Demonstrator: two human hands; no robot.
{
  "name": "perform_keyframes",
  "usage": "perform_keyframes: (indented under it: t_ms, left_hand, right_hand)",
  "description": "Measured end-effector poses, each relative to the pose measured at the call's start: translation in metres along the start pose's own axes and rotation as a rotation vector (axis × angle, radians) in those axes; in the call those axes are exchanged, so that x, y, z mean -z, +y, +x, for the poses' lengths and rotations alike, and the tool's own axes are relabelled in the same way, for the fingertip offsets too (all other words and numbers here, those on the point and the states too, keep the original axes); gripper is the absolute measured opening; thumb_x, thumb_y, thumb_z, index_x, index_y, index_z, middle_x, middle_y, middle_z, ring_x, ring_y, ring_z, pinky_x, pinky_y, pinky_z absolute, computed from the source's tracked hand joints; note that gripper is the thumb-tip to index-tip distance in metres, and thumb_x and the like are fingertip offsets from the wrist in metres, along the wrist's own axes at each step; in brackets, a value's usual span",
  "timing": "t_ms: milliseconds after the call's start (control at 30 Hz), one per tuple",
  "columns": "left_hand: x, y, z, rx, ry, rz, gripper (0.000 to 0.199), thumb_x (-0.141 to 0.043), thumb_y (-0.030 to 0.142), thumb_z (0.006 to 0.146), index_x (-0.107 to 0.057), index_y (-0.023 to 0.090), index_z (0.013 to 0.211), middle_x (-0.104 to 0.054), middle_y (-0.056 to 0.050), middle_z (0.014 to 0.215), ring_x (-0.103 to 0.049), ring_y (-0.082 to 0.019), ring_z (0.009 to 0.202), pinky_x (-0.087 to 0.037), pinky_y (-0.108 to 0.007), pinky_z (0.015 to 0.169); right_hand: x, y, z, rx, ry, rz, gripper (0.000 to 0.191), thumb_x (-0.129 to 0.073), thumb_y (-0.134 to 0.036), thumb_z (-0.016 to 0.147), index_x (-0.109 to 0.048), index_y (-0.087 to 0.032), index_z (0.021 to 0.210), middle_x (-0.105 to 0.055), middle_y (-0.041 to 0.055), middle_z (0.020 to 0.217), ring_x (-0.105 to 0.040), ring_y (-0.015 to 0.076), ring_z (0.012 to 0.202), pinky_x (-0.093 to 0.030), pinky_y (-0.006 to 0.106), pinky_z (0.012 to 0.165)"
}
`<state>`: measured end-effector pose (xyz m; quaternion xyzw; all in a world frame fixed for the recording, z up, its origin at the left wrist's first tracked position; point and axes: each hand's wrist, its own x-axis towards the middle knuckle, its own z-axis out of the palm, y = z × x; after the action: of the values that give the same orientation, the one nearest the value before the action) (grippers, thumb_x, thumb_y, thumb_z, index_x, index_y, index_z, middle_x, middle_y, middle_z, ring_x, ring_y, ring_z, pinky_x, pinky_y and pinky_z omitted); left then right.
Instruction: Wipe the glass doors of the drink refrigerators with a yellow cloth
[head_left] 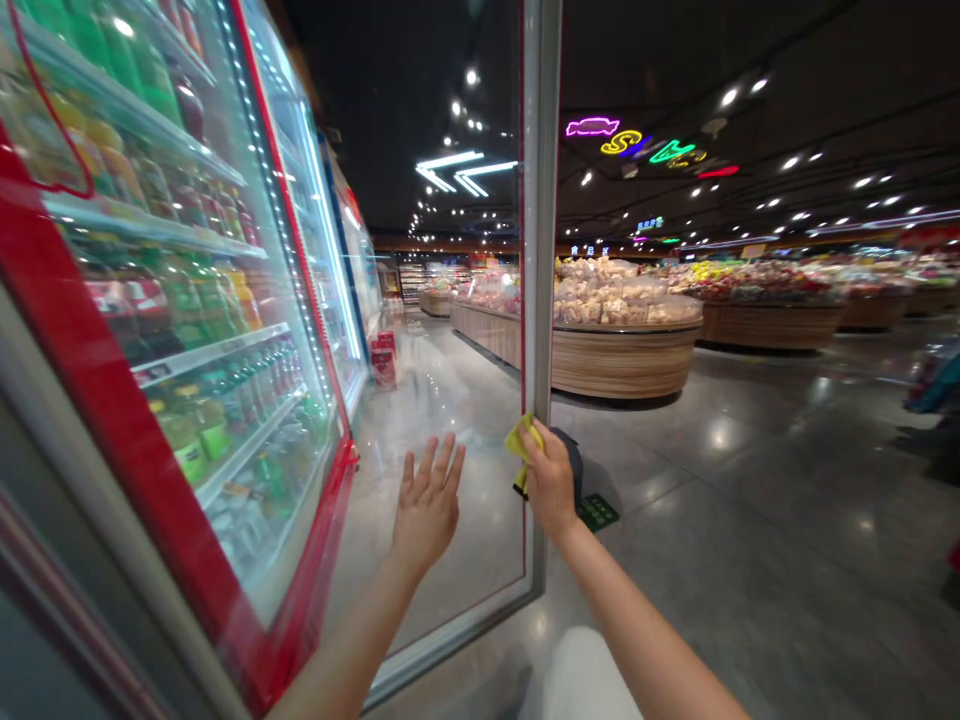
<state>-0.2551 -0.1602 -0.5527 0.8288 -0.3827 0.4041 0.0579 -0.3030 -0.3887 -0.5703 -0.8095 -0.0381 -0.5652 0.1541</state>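
Observation:
A glass door in a grey metal frame (541, 250) stands open in front of me. My right hand (551, 480) is closed around a yellow cloth (523, 440) at the door's outer upright edge. To the left of it, my left hand (429, 505) has its fingers spread at the glass, with nothing held; whether the palm touches the pane cannot be made out. Left of both hands is a red-framed cooler (97, 380) with shelves of bottles (187, 300).
Beyond the door, a rounded wooden display stand (622, 360) carries packaged goods, with more stands to the right. Red boxes (383, 360) sit on the floor by the coolers. A green floor sign (598, 512) lies near my right hand.

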Motion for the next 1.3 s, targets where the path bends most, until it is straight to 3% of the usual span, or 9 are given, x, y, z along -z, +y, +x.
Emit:
perform_keyframes:
  t_ms: [100, 200, 267, 367, 500, 767, 833, 1100, 1300]
  left_hand:
    - [-0.005, -0.001, -0.001, 0.003, 0.027, 0.01, 0.087, -0.055, 0.013, 0.086, -0.014, 0.023, 0.162, -0.024, -0.006, 0.167, -0.007, -0.024, 0.158, 0.0, -0.05, 0.13]
    - [-0.011, -0.005, -0.004, -0.014, 0.081, 0.027, 0.087, -0.054, 0.011, 0.086, -0.013, 0.024, 0.162, -0.028, -0.003, 0.165, -0.008, -0.022, 0.158, 0.0, -0.047, 0.13]
    - [-0.015, -0.008, -0.007, -0.026, 0.116, 0.033, 0.085, -0.054, 0.014, 0.088, -0.014, 0.025, 0.162, -0.03, -0.002, 0.165, -0.008, -0.02, 0.158, 0.0, -0.046, 0.131]
    - [-0.019, -0.012, -0.009, -0.045, 0.153, 0.032, 0.081, -0.054, 0.02, 0.091, -0.016, 0.026, 0.162, -0.031, -0.002, 0.164, -0.009, -0.019, 0.158, 0.0, -0.044, 0.131]
    - [-0.023, -0.015, -0.008, -0.063, 0.183, 0.003, 0.081, -0.054, 0.021, 0.091, -0.015, 0.024, 0.162, -0.032, -0.002, 0.164, -0.007, -0.018, 0.158, 0.002, -0.043, 0.131]
    - [-0.029, -0.018, -0.004, -0.048, 0.189, -0.013, 0.076, -0.051, 0.02, 0.094, -0.017, 0.024, 0.162, -0.034, -0.002, 0.163, -0.009, -0.018, 0.157, 0.001, -0.041, 0.131]
    - [-0.033, -0.017, -0.003, -0.031, 0.219, -0.008, 0.072, -0.048, 0.022, 0.096, -0.019, 0.025, 0.162, -0.035, -0.002, 0.163, -0.01, -0.017, 0.157, 0.0, -0.042, 0.131]
    - [-0.073, 0.0, -0.015, 0.186, 0.341, 0.013, 0.064, -0.047, 0.028, 0.102, -0.023, 0.031, 0.161, -0.038, -0.002, 0.162, -0.016, -0.017, 0.157, -0.004, -0.043, 0.13]
    - [-0.099, 0.012, -0.078, 0.316, 0.244, 0.082, 0.081, -0.061, 0.029, 0.094, -0.016, 0.034, 0.162, -0.016, -0.001, 0.17, -0.007, -0.024, 0.159, -0.003, -0.047, 0.13]
  right_hand:
    - [0.006, 0.007, 0.051, -0.041, 0.172, -0.024, 0.064, -0.043, -0.004, 0.089, -0.05, -0.025, 0.149, -0.047, 0.0115, 0.155, -0.043, 0.025, 0.144, -0.042, 0.051, 0.116]
    - [-0.013, 0.01, 0.081, -0.046, 0.236, -0.058, 0.064, -0.043, -0.007, 0.091, -0.046, -0.027, 0.152, -0.038, 0.0106, 0.161, -0.031, 0.0272, 0.151, -0.037, 0.056, 0.119]
    - [-0.031, 0.011, 0.071, -0.065, 0.248, -0.088, 0.062, -0.042, -0.007, 0.093, -0.046, -0.028, 0.152, -0.035, 0.0107, 0.163, -0.025, 0.0289, 0.154, -0.035, 0.059, 0.119]
    - [-0.055, 0.017, 0.022, -0.102, 0.262, -0.134, 0.061, -0.041, -0.007, 0.095, -0.046, -0.029, 0.151, -0.034, 0.011, 0.162, -0.024, 0.0297, 0.154, -0.035, 0.061, 0.118]
    - [-0.06, 0.023, -0.018, -0.091, 0.233, -0.127, 0.058, -0.042, -0.008, 0.094, -0.052, -0.031, 0.147, -0.039, 0.0091, 0.158, -0.033, 0.0283, 0.15, -0.042, 0.057, 0.115]
    - [-0.05, 0.017, 0.083, -0.083, 0.304, -0.117, 0.062, -0.043, -0.005, 0.089, -0.054, -0.028, 0.145, -0.037, 0.0091, 0.16, -0.037, 0.0262, 0.147, -0.038, 0.052, 0.116]
    - [-0.06, 0.016, 0.072, -0.08, 0.312, -0.15, 0.061, -0.042, -0.006, 0.09, -0.052, -0.028, 0.147, -0.037, 0.0099, 0.16, -0.036, 0.0269, 0.147, -0.039, 0.052, 0.115]
    - [-0.126, 0.035, -0.057, -0.118, 0.302, -0.188, 0.056, -0.042, -0.01, 0.093, -0.05, -0.025, 0.147, -0.041, 0.0153, 0.157, -0.036, 0.0336, 0.148, -0.045, 0.059, 0.109]
    - [-0.117, 0.03, -0.039, -0.087, 0.386, 0.111, 0.057, -0.04, -0.009, 0.093, -0.048, -0.025, 0.148, -0.044, 0.0165, 0.154, -0.042, 0.0315, 0.145, -0.043, 0.06, 0.112]
